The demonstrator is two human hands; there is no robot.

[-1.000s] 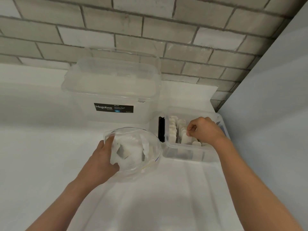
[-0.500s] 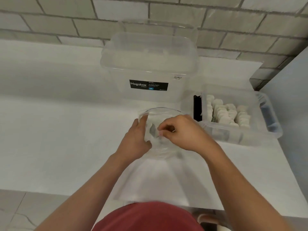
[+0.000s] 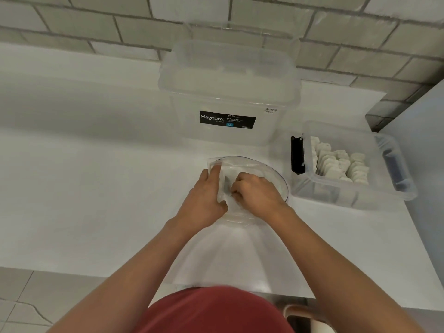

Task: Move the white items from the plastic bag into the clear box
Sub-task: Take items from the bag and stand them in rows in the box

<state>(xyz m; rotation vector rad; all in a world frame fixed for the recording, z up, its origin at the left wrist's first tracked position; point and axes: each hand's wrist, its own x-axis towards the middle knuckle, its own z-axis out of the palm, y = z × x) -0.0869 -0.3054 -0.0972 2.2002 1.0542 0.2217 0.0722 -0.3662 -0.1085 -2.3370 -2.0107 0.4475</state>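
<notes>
**A:** Where's the bag (image 3: pixel 240 248)?

**B:** On the counter (image 3: pixel 96 188), just left of the clear box (image 3: pixel 355 198) with its white items (image 3: pixel 336 164). Its length runs from me toward the wall — mouth at the far end.

**A:** Fingers?

**B:** My left hand (image 3: pixel 206 198) grips the rim. My right hand (image 3: pixel 257 191) is curled inside — holding anything, I can't tell. I'd spread the mouth wide and lift straight out.

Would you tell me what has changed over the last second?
The right hand left the clear box and moved left into the plastic bag, fingers curled; whether it grips anything is unclear. The left hand keeps holding the bag's edge; box and bag stayed put.
</notes>
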